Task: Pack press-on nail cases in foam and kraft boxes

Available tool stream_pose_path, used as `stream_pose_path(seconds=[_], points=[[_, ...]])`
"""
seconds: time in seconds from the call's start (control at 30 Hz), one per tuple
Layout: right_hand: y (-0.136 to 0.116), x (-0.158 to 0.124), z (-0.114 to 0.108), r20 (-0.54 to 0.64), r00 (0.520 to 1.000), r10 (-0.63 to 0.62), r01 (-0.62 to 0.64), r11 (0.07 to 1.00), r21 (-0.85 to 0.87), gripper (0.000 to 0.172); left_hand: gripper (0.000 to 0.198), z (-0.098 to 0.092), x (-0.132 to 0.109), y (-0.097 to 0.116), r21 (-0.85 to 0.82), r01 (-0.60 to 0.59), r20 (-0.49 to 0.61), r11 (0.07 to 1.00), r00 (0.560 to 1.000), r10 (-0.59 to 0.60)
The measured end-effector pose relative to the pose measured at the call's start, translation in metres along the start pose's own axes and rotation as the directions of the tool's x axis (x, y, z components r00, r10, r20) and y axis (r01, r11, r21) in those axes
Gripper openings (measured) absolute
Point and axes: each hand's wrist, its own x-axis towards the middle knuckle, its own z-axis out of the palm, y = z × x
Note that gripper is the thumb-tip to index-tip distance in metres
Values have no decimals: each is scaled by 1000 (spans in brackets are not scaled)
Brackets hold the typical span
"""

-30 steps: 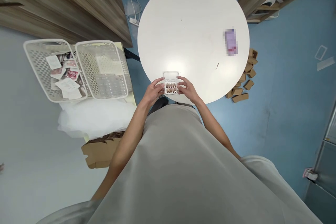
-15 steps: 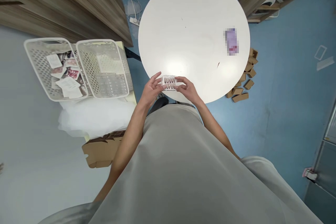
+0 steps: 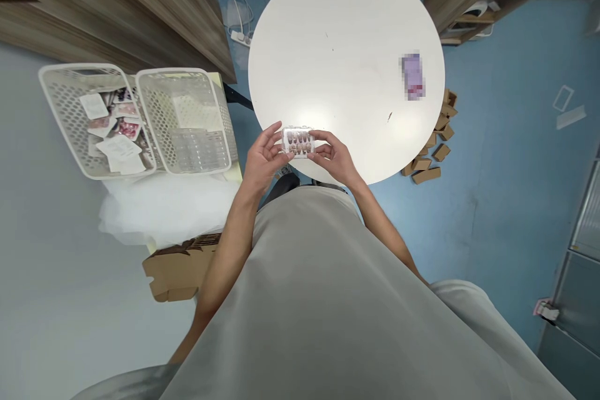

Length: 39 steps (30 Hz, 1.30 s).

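Between my two hands is a small clear plastic box of press-on nails (image 3: pixel 299 141), with two rows of nails showing through it. My left hand (image 3: pixel 263 156) grips its left end, thumb at the lower corner and fingers behind the side. The right end is held by my right hand (image 3: pixel 334 155), with the thumb low and the index finger at the upper corner. The box is above the near edge of the round white table (image 3: pixel 347 25), and its lid looks closed.
Left of me stand two white baskets, one (image 3: pixel 59 119) with bagged packs and cards, the other (image 3: pixel 140 84) with clear plastic boxes. White plastic bagging (image 3: pixel 164 209) and a cardboard box (image 3: pixel 175 272) lie nearer. Small brown boxes (image 3: pixel 440 152) are on the floor; a blurred purple item (image 3: pixel 412 75) lies on the table.
The box has shifted slightly up and left and now faces me more fully. Both hands still hold it, and the left hand has moved a little left.
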Motion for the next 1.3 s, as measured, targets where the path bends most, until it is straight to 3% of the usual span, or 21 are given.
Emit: stream_pose_path(seconds=[0.7,0.87,1.0,1.17,1.3], points=[[17,7,17,-29,997,71,-71,997,-8,62,99,-11,5,-20,11,38,-30,999,999,-37],[47,22,14,-52,990,129,-130,991,-11,64,88,-11,14,-38,47,175,-69,983,983,-172],[79,41,12,-116,974,192,-199,979,-52,55,73,-8,14,-44,47,275,-154,960,952,-265],[106,63,8,-172,945,279,-308,935,-174,46,64,-1,0,-41,30,283,-219,959,938,-269],[120,75,1,-149,951,272,-303,917,-258,47,64,9,-18,-46,4,287,-269,958,923,-275]])
